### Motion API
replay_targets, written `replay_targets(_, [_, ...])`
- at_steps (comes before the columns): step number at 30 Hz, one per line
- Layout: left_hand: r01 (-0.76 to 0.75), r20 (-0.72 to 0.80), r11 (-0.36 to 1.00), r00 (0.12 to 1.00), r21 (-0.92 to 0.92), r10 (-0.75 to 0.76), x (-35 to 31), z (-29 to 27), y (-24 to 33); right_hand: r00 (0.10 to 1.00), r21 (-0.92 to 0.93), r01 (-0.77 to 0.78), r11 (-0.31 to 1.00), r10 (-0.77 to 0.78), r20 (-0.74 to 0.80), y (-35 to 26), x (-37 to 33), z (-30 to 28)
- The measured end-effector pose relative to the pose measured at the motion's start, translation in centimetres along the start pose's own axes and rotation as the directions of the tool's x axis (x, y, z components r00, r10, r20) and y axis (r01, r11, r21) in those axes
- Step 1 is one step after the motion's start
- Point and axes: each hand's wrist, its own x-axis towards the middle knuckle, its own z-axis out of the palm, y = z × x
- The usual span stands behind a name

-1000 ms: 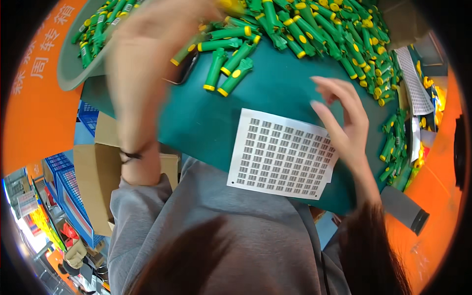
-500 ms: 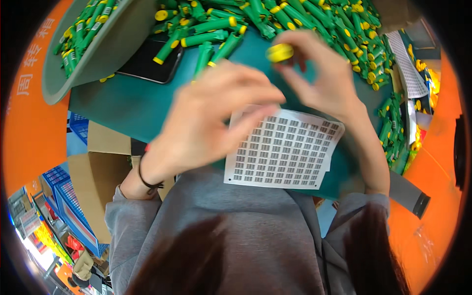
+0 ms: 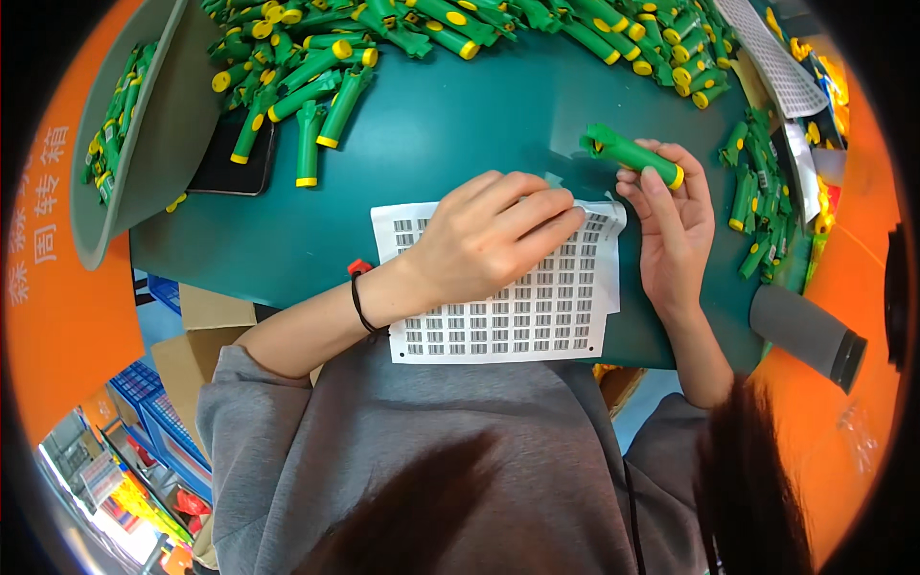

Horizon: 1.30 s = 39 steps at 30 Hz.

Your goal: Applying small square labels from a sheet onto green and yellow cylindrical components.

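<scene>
In my right hand (image 3: 676, 220) is a green plastic tube (image 3: 631, 156) with a yellow end cap, pinched between thumb and fingers above the table. Its jagged green end points left, its cap right. My left hand (image 3: 498, 235) rests over a white sheet of small printed labels (image 3: 494, 331), which lies on the table in front of me. The left fingers are bent and pressed together near the sheet's upper right edge. What lies between their tips is hidden.
Many similar green tubes (image 3: 307, 72) lie along the far side of the green table (image 3: 460, 125). A grey-green tub (image 3: 158, 144) with more tubes stands at left, beside a dark phone (image 3: 230, 163). At right are more tubes (image 3: 762, 192) and a grey cylinder (image 3: 800, 326).
My left hand has come down onto the label sheet. My right hand has turned palm up, and the tube's yellow cap now faces right. The whole view has shifted somewhat.
</scene>
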Motion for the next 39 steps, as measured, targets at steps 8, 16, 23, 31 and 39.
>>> replay_targets(8, [-0.042,-0.019,0.997,0.999,0.059,0.043,0.1,-0.1,-0.2,0.999,0.026,0.018,1.000,-0.019,0.040,-0.3,-0.4,0.0])
replay_targets(16, [0.366,0.032,0.848,0.923,-0.383,-0.384,4.1,-5.6,0.5,0.976,-0.095,0.123,0.988,-0.103,0.193,-0.2,-1.8,1.0])
replay_targets(23, [0.626,0.428,0.645,0.776,-0.439,-0.463,5.7,-7.5,0.5,0.928,-0.113,0.219,0.969,-0.171,0.332,-0.2,-1.7,0.9])
replay_targets(31, [0.592,0.423,0.663,0.801,-0.458,-0.423,6.4,-7.2,0.8,0.955,-0.138,0.165,0.977,-0.124,0.268,-0.3,-2.1,1.1])
replay_targets(39, [0.564,0.387,0.705,0.821,-0.430,-0.420,6.2,-6.6,0.7,0.925,-0.114,0.257,0.960,-0.210,0.316,0.0,-1.8,1.0])
